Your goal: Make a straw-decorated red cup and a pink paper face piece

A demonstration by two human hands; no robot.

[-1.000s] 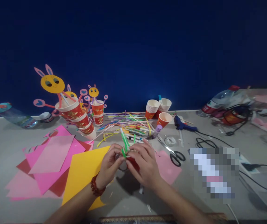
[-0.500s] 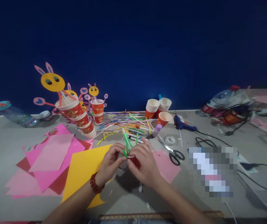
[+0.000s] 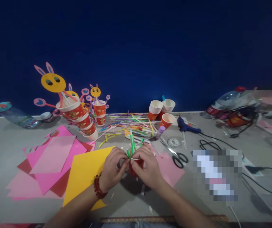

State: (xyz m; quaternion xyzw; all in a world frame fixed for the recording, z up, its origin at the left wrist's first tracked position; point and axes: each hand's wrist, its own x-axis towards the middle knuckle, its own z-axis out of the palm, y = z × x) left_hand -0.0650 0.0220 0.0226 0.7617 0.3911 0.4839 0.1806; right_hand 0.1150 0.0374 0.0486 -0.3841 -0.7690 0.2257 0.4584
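A red paper cup (image 3: 133, 169) with a white rim is between my hands, partly covered by my fingers. Green and white straws (image 3: 132, 144) stand up out of it, and a green end bends over the near rim. My left hand (image 3: 112, 166), with a beaded bracelet on its wrist, pinches that green end at the rim. Curled around the cup's right side, my right hand (image 3: 148, 163) grips the rim between thumb and fingers. Scissors (image 3: 177, 156) lie open to the right of my right hand, near pink paper (image 3: 170, 169).
Stacked cup figures (image 3: 79, 118) stand back left, behind pink sheets (image 3: 52, 155) and a yellow sheet (image 3: 79, 174). Loose straws (image 3: 126, 122) cover the middle back. Spare cups (image 3: 155, 110), a glue gun (image 3: 185, 126) with a trailing cord, tape (image 3: 173, 142) and bottles are around.
The straws have swung more upright and slightly right. My left fingers have closed in on the green end at the rim, and more of the cup's red side shows.
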